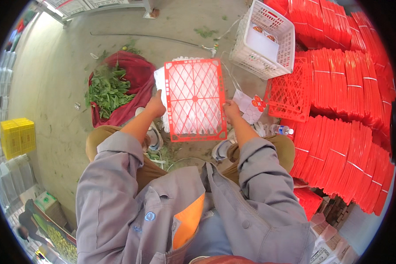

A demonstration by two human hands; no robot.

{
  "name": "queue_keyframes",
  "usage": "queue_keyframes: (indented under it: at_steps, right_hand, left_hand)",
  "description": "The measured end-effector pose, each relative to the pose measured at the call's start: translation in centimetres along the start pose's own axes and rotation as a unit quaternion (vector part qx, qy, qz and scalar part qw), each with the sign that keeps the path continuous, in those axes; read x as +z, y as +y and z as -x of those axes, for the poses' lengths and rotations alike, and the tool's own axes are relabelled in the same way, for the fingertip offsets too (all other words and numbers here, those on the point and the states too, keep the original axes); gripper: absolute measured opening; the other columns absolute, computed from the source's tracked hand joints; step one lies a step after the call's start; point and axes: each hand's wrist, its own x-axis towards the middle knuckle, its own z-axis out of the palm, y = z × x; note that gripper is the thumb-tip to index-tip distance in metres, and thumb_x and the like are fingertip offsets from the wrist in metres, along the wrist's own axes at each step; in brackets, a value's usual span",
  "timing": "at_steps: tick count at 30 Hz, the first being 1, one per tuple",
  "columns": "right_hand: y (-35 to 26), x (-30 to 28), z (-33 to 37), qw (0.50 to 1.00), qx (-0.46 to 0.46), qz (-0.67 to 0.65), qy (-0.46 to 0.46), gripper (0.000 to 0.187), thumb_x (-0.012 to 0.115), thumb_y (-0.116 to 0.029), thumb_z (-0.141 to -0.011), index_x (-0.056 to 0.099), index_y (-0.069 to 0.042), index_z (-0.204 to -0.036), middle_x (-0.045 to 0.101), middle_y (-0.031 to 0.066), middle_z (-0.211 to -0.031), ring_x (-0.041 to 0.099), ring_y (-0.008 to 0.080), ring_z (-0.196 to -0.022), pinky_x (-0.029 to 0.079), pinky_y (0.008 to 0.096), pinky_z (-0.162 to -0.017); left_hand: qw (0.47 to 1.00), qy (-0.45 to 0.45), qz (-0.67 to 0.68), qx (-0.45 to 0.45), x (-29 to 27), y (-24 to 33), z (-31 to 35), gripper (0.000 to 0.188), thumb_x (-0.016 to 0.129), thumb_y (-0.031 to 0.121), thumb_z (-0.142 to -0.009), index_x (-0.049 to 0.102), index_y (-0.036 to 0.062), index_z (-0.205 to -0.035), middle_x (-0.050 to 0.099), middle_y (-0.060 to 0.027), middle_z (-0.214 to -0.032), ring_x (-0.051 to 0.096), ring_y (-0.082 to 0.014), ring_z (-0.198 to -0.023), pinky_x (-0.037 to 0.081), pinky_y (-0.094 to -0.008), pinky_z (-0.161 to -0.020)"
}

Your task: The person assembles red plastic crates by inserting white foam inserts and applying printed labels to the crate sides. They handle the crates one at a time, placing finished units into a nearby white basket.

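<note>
- Work in hand, as judged: two-handed steadying of a flat red rectangular plastic lattice panel (195,98) over a white, finely patterned pile (161,81) of unclear material.
- Panel location: straight ahead of the body, between the feet, long sides running away from the body. White pile showing through the lattice and past the far and left edges. Cannot tell whether touching the panel or just below.
- Next move, as judged: calls for even support at both long sides and a check on the white overhang at left; uneven support could let the panel skew or the pile slip.
- Left hand (155,105): at the left long side, thumb side up, beside the white overhang. Fingers mostly hidden behind; cannot tell if pinching panel, pile or both.
- Right hand (231,111): at the right long side, about level with the left. Fingers look curled in toward the red edge; cannot tell how firm the pinch.
- Forearms: reaching forward from rolled grey fabric sleeves (268,171), angled slightly inward, about symmetric.
- Nearby: dark red cloth sack (141,72) of green leaves at left; white perforated plastic basket (251,64) and tied bundles of red plastic panels (343,79) at right.
</note>
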Motion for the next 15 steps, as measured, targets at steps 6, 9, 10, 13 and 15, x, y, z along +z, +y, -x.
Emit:
queue_keyframes:
  at_steps: [6,9,10,13,15]
  right_hand:
    - [5.3,4.3,-3.7,0.997,0.020,0.033,0.061,0.032,0.066,-0.010,-0.093,0.064,0.000,-0.124,0.072,0.0100,-0.100,0.066,0.0168,-0.081,0.056,0.0332,-0.069]
    - [4.0,4.2,-2.3,0.993,-0.028,0.079,0.080,0.032,0.067,-0.012,-0.091,0.067,-0.001,-0.120,0.072,0.0115,-0.105,0.067,0.0182,-0.085,0.056,0.0343,-0.072]
    - [2.9,3.8,-1.9,0.992,-0.034,0.080,0.093,0.033,0.068,-0.014,-0.090,0.067,-0.001,-0.120,0.072,0.0123,-0.106,0.068,0.0199,-0.086,0.056,0.0356,-0.073]
    - [-1.7,1.6,-1.2,0.961,-0.063,0.237,0.125,0.044,0.071,-0.017,-0.083,0.065,-0.002,-0.124,0.068,0.0176,-0.117,0.066,0.0295,-0.102,0.054,0.0411,-0.087]
    - [-6.4,-0.7,-2.4,0.948,-0.139,0.221,0.183,0.051,0.071,-0.017,-0.078,0.063,-0.002,-0.126,0.064,0.0200,-0.123,0.061,0.0355,-0.113,0.050,0.0437,-0.096]
  left_hand:
    - [0.962,-0.067,-0.065,0.258,-0.3,5.7,2.4,0.057,0.068,0.016,-0.086,0.056,0.0088,-0.141,0.064,-0.0199,-0.132,0.065,-0.0364,-0.114,0.051,-0.0444,-0.100]
    - [0.931,-0.160,-0.174,0.279,-0.7,8.2,4.9,0.054,0.068,0.019,-0.087,0.057,0.0125,-0.140,0.066,-0.0166,-0.126,0.067,-0.0338,-0.112,0.054,-0.0448,-0.095]
    - [0.916,-0.190,-0.224,0.272,-1.0,8.8,5.7,0.052,0.067,0.019,-0.088,0.058,0.0130,-0.138,0.067,-0.0161,-0.124,0.067,-0.0334,-0.111,0.054,-0.0452,-0.093]
    - [0.867,-0.248,-0.339,0.269,-1.7,11.4,6.5,0.047,0.067,0.019,-0.088,0.059,0.0138,-0.134,0.067,-0.0145,-0.117,0.068,-0.0324,-0.109,0.055,-0.0462,-0.087]
    - [0.856,-0.241,-0.353,0.290,-2.0,12.7,6.8,0.047,0.068,0.018,-0.087,0.059,0.0141,-0.133,0.067,-0.0136,-0.113,0.068,-0.0322,-0.107,0.056,-0.0464,-0.085]
